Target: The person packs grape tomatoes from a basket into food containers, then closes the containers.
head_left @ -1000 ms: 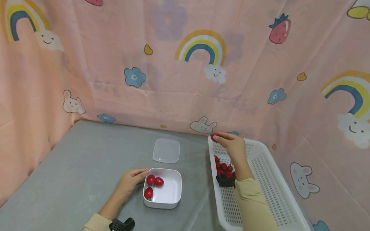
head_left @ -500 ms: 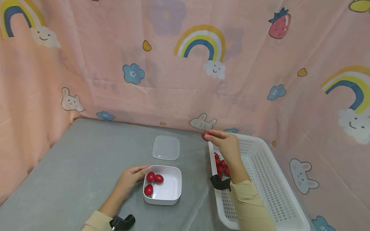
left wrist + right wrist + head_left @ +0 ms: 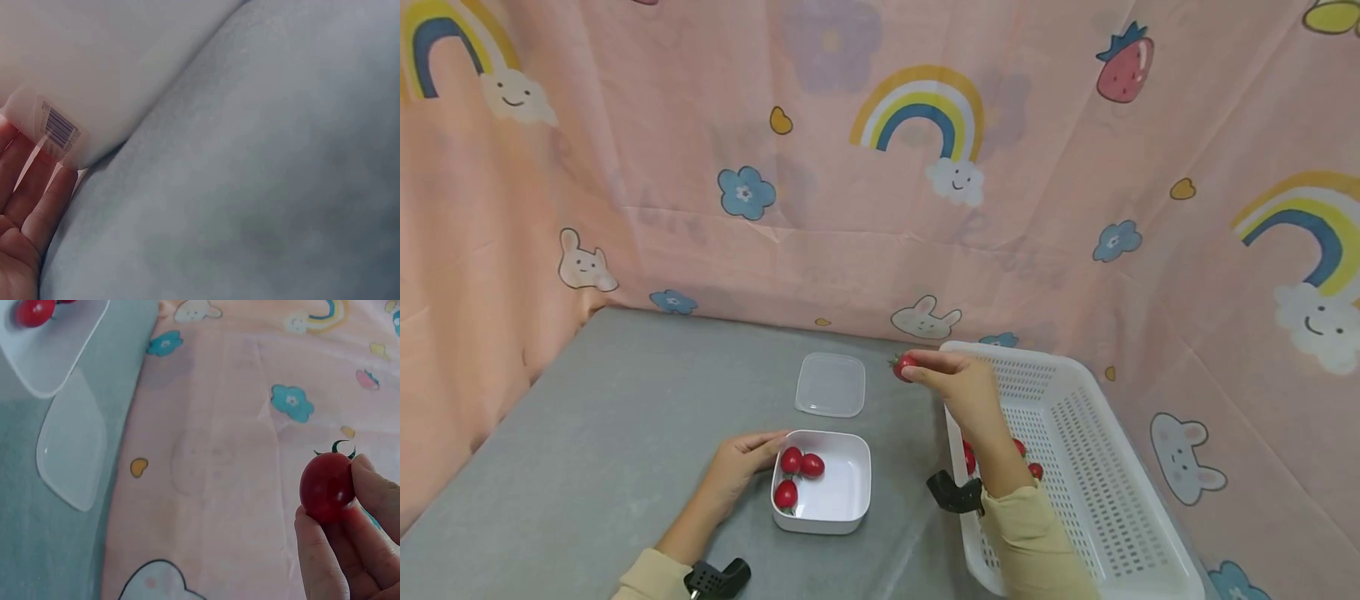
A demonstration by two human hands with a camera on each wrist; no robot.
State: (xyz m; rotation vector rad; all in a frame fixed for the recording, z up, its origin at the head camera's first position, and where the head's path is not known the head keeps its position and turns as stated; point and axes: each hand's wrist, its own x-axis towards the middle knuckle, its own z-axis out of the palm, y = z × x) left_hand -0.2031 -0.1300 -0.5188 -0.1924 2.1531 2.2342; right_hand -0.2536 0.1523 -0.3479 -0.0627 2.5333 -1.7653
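Observation:
My right hand [image 3: 962,387] pinches a cherry tomato [image 3: 904,367] between thumb and fingertips, above the table by the basket's left rim. Its green stem points away from the hand in the right wrist view, where the red tomato [image 3: 326,487] shows whole. My left hand [image 3: 739,467] rests at the left side of a white square container [image 3: 842,487] holding three cherry tomatoes [image 3: 786,495]. In the left wrist view, nearly straight fingers [image 3: 50,206] touch the container's wall beside a barcode label [image 3: 60,130]; the thumb is not visible there.
A clear lid [image 3: 831,385] lies flat behind the container. At right stands a white perforated basket [image 3: 1105,450] with more cherry tomatoes [image 3: 1035,471], partly hidden by my right arm. A patterned pink curtain [image 3: 820,267] hangs along the back of the grey table [image 3: 647,400].
My right hand has carried the cherry tomato leftward, from over the basket's far left corner to beyond its rim. My left hand and the container have stayed in place.

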